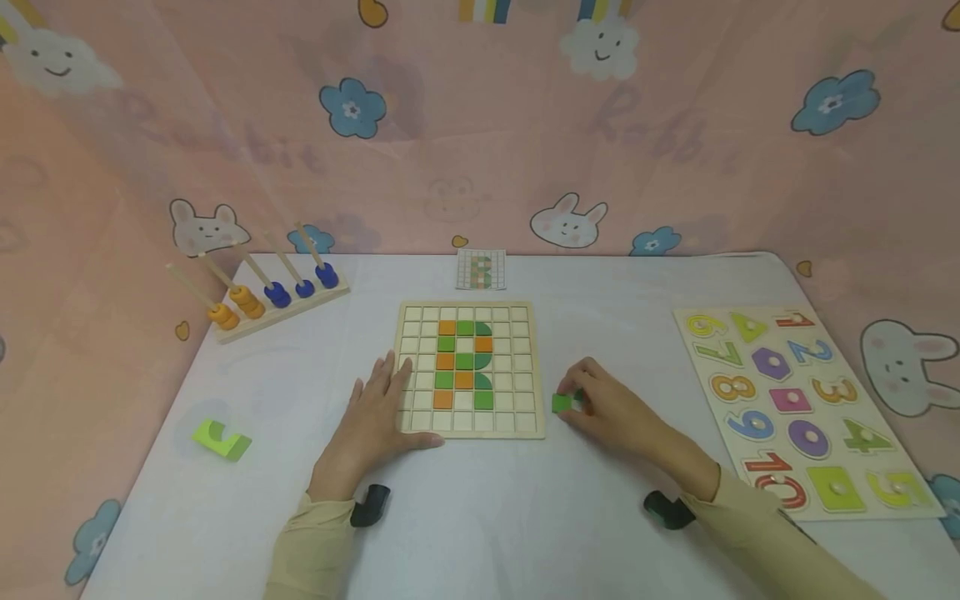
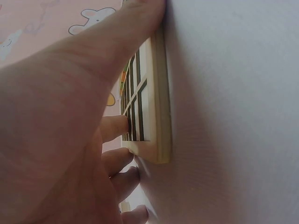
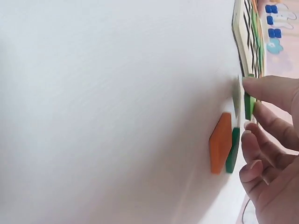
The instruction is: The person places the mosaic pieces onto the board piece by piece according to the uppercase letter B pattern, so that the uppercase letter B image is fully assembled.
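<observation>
A wooden grid board (image 1: 480,434) lies in the middle of the table, with orange, green and dark green tiles forming a letter-like shape. My left hand (image 1: 369,423) rests at its left edge, fingers spread and thumb along the front left corner. Beside the board's right edge, my right hand (image 1: 613,410) pinches a small green tile (image 3: 249,100) between thumb and index finger, the other fingers loosely bent. Under that hand, an orange tile (image 3: 220,143) and a dark green tile (image 3: 233,150) lie on the table; in the head view the hand mostly hides them.
Behind the board is a small pattern card (image 1: 482,270). At the back left stands a peg abacus (image 1: 285,315) with orange and blue beads. A light green notched block (image 1: 222,440) lies at the left. A number-and-shape puzzle board (image 1: 817,425) covers the right side, near my right forearm.
</observation>
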`<state>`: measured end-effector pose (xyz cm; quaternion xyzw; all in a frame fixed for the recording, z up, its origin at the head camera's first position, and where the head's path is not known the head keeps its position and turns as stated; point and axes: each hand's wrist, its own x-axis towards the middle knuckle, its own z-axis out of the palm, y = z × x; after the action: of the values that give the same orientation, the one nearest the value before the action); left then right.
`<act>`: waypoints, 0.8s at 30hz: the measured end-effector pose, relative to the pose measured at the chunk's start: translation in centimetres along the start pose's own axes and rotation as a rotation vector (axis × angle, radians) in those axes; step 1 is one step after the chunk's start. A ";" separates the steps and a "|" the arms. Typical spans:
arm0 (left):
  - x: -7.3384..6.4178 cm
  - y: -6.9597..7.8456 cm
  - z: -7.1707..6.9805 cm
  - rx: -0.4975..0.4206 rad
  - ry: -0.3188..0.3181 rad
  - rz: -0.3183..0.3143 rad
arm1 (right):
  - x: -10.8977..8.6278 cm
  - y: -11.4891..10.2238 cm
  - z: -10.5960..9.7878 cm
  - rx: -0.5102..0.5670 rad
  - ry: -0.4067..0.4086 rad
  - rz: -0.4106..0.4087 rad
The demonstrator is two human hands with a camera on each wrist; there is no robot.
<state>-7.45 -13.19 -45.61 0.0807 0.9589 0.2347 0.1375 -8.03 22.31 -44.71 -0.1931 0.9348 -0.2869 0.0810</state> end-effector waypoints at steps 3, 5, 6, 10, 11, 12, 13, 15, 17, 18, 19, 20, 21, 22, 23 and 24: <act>0.0 0.0 0.1 0.003 0.001 0.001 | 0.6 -0.5 0.5 0.043 0.000 0.013; 0.1 0.0 0.1 0.003 0.002 0.004 | 1.0 -1.0 0.9 0.070 -0.007 0.017; 0.1 0.0 0.1 0.004 0.001 0.002 | 1.2 -1.2 1.1 0.082 -0.012 0.014; 0.0 0.1 0.1 0.003 -0.002 0.004 | 2.1 -2.5 2.2 0.112 -0.023 -0.033; 0.0 0.1 0.1 0.004 -0.002 0.004 | 2.4 -2.9 2.6 0.114 -0.023 -0.049; 0.0 0.1 0.0 0.004 -0.002 0.002 | 2.6 -3.3 2.9 0.114 -0.025 -0.065; 0.0 0.1 0.0 0.004 -0.003 0.000 | 2.9 -3.8 3.3 0.118 -0.027 -0.079; 0.0 0.0 0.0 0.005 -0.002 0.001 | 3.3 -4.7 4.0 0.106 -0.032 -0.101; 0.1 0.1 0.0 0.009 -0.009 -0.002 | 3.6 -5.6 4.7 0.087 -0.040 -0.112; 0.1 0.1 0.0 0.009 -0.011 -0.003 | 3.8 -6.0 5.0 0.083 -0.046 -0.114; 0.1 0.1 0.0 0.009 -0.012 -0.002 | 3.9 -6.5 5.4 0.075 -0.047 -0.124; 0.1 0.1 0.0 0.009 -0.012 0.000 | 4.1 -6.9 5.8 0.066 -0.049 -0.133; 0.2 0.1 0.0 0.010 -0.014 -0.003 | 4.3 -7.2 6.1 0.060 -0.049 -0.145; 0.2 0.1 0.0 0.010 -0.012 -0.002 | 4.4 -7.6 6.4 0.058 -0.054 -0.153; 0.2 0.1 -0.1 0.011 -0.009 -0.002 | 4.6 -7.9 6.6 0.061 -0.055 -0.162; 0.2 0.1 -0.1 0.010 -0.007 -0.001 | 4.7 -8.2 6.9 0.062 -0.053 -0.174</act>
<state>-7.69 -13.12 -45.56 0.0815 0.9597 0.2294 0.1404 -7.97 10.63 -45.91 -0.2785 0.9028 -0.3162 0.0866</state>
